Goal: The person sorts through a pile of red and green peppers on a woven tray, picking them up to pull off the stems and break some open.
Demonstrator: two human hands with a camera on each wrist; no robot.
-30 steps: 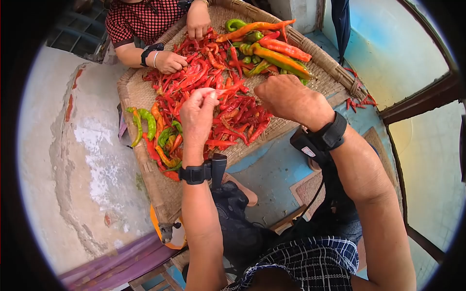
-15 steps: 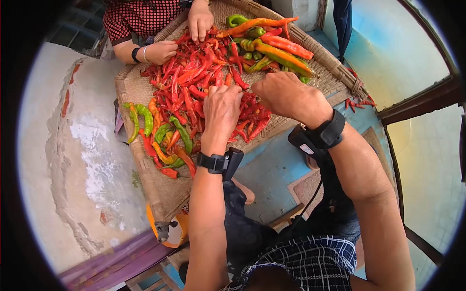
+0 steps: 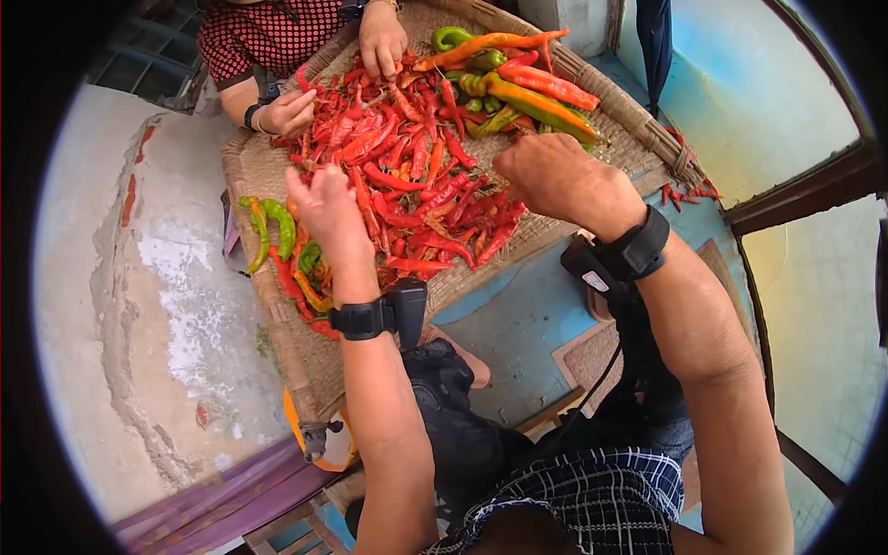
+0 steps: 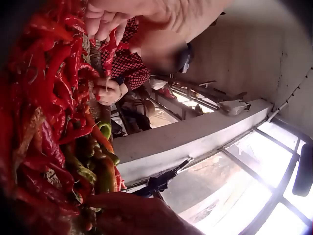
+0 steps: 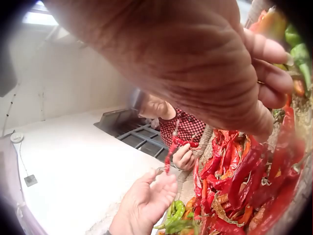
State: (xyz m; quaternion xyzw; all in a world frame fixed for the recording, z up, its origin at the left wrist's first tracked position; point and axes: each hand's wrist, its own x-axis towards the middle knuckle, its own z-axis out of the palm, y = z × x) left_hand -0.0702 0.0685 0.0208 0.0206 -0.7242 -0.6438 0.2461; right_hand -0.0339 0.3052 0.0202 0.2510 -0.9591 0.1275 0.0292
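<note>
My left hand (image 3: 328,208) is raised over the left part of the red pepper pile (image 3: 416,176), fingers loosely spread. In the right wrist view a thin red pepper (image 5: 168,156) is just off the fingertips of my left hand (image 5: 149,200); whether it touches them I cannot tell. The left wrist view shows this red pepper (image 4: 110,51) below my left hand (image 4: 132,12). My right hand (image 3: 564,180) is beside the pile's right edge, above the tray (image 3: 638,139). The fingers of my right hand (image 5: 205,63) are loosely curled, with nothing visible between them.
Across the tray another person's hands (image 3: 379,42) are at the pile, one with a red pepper (image 5: 186,143). Large mixed-colour peppers (image 3: 532,97) lie at the back right, green ones (image 3: 280,227) at the left. A dark umbrella (image 3: 652,51) hangs behind the tray.
My left hand has moved from the middle of the pile to its left side, and its fingers have spread. My right hand has hardly moved. The other person's hand has lifted a red pepper.
</note>
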